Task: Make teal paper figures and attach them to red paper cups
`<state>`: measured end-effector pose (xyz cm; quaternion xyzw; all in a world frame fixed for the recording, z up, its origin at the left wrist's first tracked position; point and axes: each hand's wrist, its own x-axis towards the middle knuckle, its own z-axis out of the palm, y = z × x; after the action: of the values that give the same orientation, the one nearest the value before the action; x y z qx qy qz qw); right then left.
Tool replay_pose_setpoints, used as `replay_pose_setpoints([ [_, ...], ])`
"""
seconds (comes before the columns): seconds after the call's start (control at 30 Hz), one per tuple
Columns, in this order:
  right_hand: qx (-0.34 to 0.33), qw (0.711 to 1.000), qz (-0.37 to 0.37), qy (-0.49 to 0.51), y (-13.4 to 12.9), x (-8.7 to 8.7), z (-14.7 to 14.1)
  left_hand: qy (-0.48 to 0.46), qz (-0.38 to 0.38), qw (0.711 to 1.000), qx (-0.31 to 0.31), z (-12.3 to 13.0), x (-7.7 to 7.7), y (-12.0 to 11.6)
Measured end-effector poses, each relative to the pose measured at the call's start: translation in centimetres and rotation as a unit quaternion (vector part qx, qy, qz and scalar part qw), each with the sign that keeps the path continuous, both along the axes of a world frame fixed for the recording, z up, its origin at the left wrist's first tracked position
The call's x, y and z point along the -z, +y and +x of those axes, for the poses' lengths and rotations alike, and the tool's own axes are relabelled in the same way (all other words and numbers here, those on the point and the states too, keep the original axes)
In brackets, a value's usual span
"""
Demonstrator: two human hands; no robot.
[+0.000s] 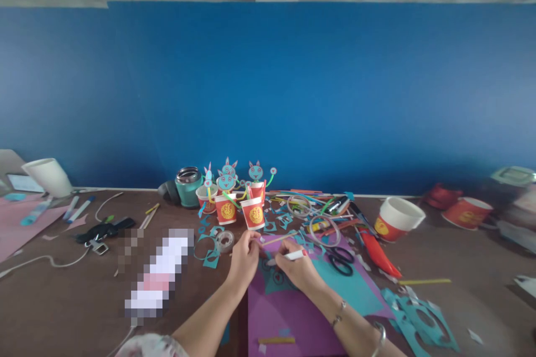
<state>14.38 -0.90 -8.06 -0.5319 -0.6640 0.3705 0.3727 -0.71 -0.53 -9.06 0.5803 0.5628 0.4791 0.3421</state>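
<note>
While the left hand (246, 254), fingers bent, grip unclear, apparently steadies blue paper (273, 287) toward the table's (84, 304) near edge, the right hand (295, 265) grips a marker (297, 255), angled as for drawing.

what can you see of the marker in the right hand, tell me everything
The marker is a slim white pen, apparently plastic, with a touch of red near its rear end. The right hand grips it, the fingers hiding its middle. It slants gently, rear end toward the right and its tip pointing left, over the drawn-on teal paper. Whether the tip touches the paper is too small to tell.
</note>
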Motion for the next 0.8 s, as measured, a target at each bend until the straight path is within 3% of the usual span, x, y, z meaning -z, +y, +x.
replay_pose_setpoints([
  [0.8, 0.022, 0.999, 0.025, 0.002, 0.40, 0.89, 0.18, -0.026, 0.000, 1.000, 0.014, 0.04, 0.59, 0.24],
])
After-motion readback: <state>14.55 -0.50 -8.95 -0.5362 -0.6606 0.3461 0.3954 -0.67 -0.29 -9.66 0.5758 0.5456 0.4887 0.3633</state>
